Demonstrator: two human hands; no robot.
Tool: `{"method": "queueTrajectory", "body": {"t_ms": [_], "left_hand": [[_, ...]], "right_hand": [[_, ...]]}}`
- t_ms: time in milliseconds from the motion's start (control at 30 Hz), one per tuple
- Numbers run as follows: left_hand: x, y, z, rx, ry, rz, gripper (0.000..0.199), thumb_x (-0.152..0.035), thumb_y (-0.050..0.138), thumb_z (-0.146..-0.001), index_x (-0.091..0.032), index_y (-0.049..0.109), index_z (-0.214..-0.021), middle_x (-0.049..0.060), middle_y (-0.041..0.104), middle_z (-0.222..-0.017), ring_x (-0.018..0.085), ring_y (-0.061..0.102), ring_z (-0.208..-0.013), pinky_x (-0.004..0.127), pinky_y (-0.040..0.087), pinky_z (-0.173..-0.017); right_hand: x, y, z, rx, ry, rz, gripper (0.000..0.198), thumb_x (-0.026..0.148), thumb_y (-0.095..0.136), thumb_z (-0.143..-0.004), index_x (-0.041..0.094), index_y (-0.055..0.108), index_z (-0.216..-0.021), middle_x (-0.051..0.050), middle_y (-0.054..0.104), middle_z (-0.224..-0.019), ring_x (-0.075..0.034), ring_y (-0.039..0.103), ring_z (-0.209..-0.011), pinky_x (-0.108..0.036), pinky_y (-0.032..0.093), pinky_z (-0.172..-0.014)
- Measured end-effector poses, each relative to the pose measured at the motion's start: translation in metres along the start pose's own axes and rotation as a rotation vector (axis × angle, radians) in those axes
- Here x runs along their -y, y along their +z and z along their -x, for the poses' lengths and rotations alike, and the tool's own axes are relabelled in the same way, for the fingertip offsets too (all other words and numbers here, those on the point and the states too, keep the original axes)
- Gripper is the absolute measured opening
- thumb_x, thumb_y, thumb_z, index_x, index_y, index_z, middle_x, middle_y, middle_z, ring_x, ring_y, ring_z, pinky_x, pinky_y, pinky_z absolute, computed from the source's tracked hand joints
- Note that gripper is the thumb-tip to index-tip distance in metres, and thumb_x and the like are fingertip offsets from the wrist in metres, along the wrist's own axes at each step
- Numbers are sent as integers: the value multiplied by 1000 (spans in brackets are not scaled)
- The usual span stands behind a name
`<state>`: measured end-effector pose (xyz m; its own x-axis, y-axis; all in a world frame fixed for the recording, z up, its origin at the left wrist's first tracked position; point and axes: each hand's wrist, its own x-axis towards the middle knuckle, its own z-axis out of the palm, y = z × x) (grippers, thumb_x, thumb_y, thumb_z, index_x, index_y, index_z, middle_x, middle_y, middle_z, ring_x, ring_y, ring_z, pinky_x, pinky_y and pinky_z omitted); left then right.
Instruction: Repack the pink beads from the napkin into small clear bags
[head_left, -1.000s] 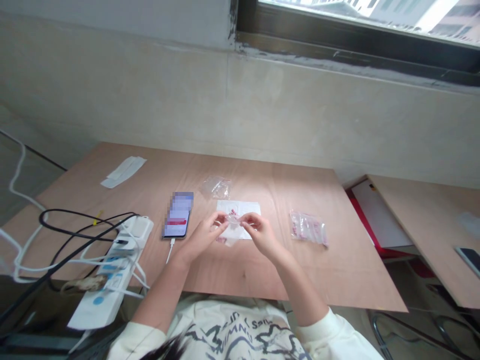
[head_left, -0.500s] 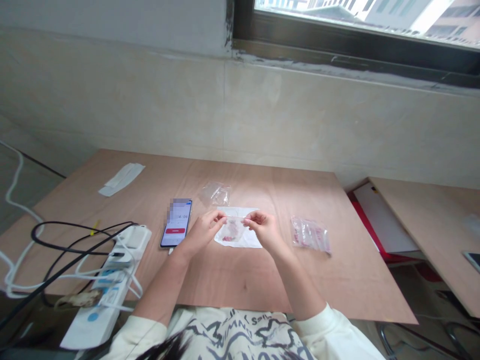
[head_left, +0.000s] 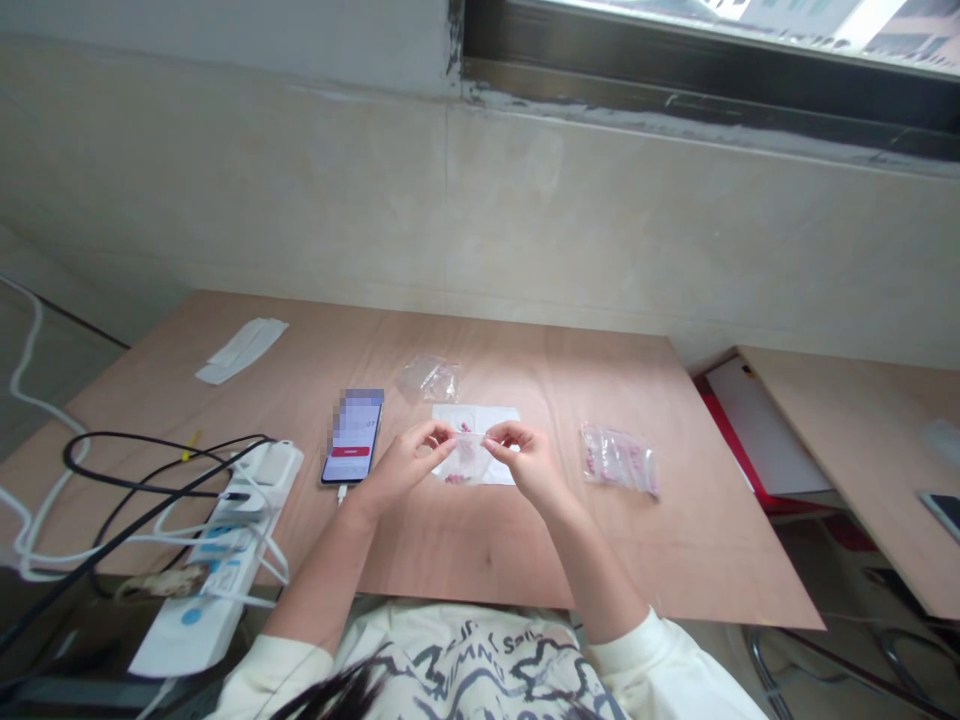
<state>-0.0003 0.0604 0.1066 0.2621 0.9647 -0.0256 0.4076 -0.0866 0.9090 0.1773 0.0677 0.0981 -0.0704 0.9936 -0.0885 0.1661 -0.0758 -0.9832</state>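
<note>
A small clear plastic bag point(head_left: 469, 462) with a few tiny red pieces point(head_left: 454, 479) at its bottom is held by its top edge between both hands. My left hand point(head_left: 409, 460) pinches the left corner with thumb and index finger. On the opposite corner, my right hand point(head_left: 529, 460) has the same closed pinch. Beneath the bag lies a white paper sheet point(head_left: 508, 415). Some red shows just above the bag's top edge too; whether it lies on the paper or in the bag I cannot tell.
Right of the hands lies a clear bag with pinkish-red contents point(head_left: 619, 460). A crumpled clear bag point(head_left: 431, 380) sits behind the paper. To the left are a phone point(head_left: 354, 440), a power strip point(head_left: 217, 580) with tangled cables, and a folded white strip point(head_left: 241, 350).
The view has tipped slightly, so the table sits a little higher in the picture. Both hands keep their pinch on the bag, and red now shows above its top edge.
</note>
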Motion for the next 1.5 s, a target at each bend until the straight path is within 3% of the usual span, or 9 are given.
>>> {"method": "queueTrajectory", "body": {"t_ms": [400, 600, 833, 1067, 1333, 1500], "left_hand": [[2, 3, 2, -7, 80, -66, 18, -29, 45, -79, -16, 55, -75, 0, 56, -74, 13, 52, -74, 24, 39, -70], [-3, 3, -6, 104, 96, -56, 16, -28, 43, -79, -15, 53, -77, 0, 54, -74, 13, 51, -73, 23, 40, -68], [-4, 6, -9, 96, 128, -83, 19, -29, 42, -80, -15, 54, -73, 1, 55, -74, 13, 52, -74, 23, 39, -68], [3, 7, 1, 91, 53, -48, 19, -31, 42, -80, -16, 54, -77, 0, 56, -74, 13, 51, -72, 23, 39, -66], [0, 1, 7, 32, -5, -30, 21, -33, 46, -78, -16, 56, -72, -1, 56, -68, 13, 52, -68, 23, 39, -65], [3, -1, 3, 75, -91, 81, 22, -34, 51, -74, -15, 61, -78, 3, 62, -79, 16, 55, -77, 26, 42, -71]], "right_hand": [[2, 7, 6, 67, 39, -57, 16, 32, 62, -61, 17, 58, -64, -2, 58, -68, -14, 52, -64, -27, 39, -62], [5, 11, 2, 20, -30, 22, 13, 28, 60, -63, 17, 54, -59, 1, 51, -59, -12, 43, -58, -25, 35, -59], [0, 14, 2, 144, 37, -112, 17, 33, 60, -65, 16, 56, -64, 0, 54, -65, -12, 47, -61, -24, 34, -59], [-2, 9, 6, 83, 150, -239, 22, 29, 68, -54, 16, 51, -51, 4, 48, -52, -8, 40, -51, -22, 30, -51], [-7, 5, 12, 72, 243, -289, 23, 35, 69, -55, 16, 56, -59, 2, 54, -60, -10, 46, -56, -25, 34, -58], [-9, -2, 7, 74, 195, -339, 28, 34, 71, -51, 16, 51, -51, 2, 52, -60, -9, 45, -56, -24, 34, -58]]}}
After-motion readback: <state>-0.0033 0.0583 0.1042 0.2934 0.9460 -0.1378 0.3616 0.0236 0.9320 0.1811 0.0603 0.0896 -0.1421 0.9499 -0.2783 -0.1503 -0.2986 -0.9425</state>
